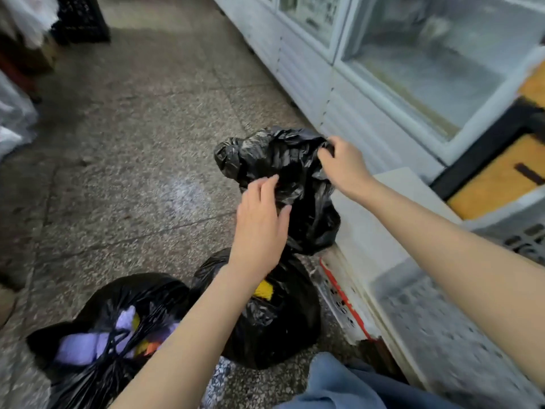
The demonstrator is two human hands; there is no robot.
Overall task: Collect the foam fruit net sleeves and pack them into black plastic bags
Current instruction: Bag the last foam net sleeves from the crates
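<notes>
1. At lower left, a full black bag (97, 293) lies on the speckled floor (132, 143), with purple foam net sleeves (79, 348) showing between its stretched handles.
2. Just right of it, a second black bag (283, 329) sits on the floor, a yellow sleeve (263, 289) poking out.
3. The left hand (259, 225) rests with fairly straight fingers on a crumpled black bag (283, 160) held above the second one.
4. The right hand (343, 166) pinches that bag's upper edge, beside a white display fridge (309, 75).

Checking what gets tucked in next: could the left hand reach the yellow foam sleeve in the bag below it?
Probably yes: the yellow sleeve lies uncovered just below the left hand, which only touches the crumpled black bag.
</notes>
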